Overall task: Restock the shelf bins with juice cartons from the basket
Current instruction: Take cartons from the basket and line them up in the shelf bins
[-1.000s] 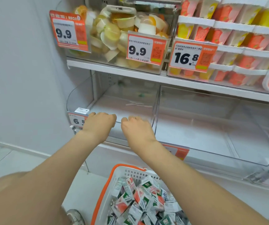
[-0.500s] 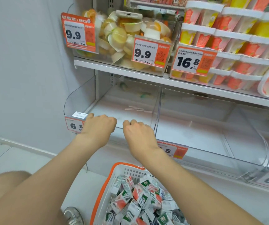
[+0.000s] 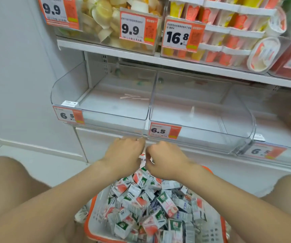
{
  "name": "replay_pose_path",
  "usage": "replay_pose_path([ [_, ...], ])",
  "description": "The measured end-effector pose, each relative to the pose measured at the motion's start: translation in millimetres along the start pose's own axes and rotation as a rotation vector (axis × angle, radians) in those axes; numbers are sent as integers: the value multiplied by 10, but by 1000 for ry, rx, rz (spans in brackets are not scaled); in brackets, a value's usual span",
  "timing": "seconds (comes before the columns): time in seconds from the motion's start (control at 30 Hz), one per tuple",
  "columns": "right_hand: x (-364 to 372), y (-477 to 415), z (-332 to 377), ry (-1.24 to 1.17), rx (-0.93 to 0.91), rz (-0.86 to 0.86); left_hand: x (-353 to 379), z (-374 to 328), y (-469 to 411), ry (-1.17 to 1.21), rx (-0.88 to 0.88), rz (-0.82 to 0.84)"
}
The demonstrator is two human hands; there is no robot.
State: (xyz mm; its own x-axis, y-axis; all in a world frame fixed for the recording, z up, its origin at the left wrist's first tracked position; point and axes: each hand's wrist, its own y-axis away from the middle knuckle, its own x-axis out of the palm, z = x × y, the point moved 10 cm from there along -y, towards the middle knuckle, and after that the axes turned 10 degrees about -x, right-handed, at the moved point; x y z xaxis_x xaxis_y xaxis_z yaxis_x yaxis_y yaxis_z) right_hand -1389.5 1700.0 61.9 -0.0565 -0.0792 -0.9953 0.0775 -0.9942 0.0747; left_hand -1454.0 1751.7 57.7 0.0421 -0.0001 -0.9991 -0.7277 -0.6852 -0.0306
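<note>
Over the far end of an orange-rimmed white plastic basket [image 3: 88, 223], a person's left hand [image 3: 123, 155] and right hand [image 3: 165, 162] hang side by side, almost touching, knuckles up. The fingers of both are curled under the palms, and it cannot be told whether either holds anything. Both hands sit just below the front edge of the lower white shelf [image 3: 106, 132].

Small white, red and green juice cartons [image 3: 146, 204] lie heaped in the basket, between the person's bare knees.

An orange-and-white price tag reading 6.5 [image 3: 164, 131] hangs at the shelf's front edge just above the hands, on the middle clear plastic bin [image 3: 211, 137]. Beside it, at the shelf's left end, the left clear plastic bin [image 3: 67, 88] has a like tag [image 3: 69, 115] at its front left corner and a few thin pale sticks [image 3: 134, 97] on its floor.

On the upper white shelf [image 3: 176, 62], clear bins hold yellow-and-white jelly cups [image 3: 104, 18] and stacked red-and-yellow tubs [image 3: 229, 32], tagged 9.9 and 16.8.
</note>
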Motion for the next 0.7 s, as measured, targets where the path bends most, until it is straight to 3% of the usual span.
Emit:
replay_pose_path([
  [0.3,1523,657,-891,-220,111,531,1326,-575,185,-128,262,484],
  [0.53,2178,978,-1132,-286,180,640,1969,-699,314,-160,341,738],
  [0.7,2449,1239,-1270,-283,254,659,2147,-954,397,-64,433,784],
])
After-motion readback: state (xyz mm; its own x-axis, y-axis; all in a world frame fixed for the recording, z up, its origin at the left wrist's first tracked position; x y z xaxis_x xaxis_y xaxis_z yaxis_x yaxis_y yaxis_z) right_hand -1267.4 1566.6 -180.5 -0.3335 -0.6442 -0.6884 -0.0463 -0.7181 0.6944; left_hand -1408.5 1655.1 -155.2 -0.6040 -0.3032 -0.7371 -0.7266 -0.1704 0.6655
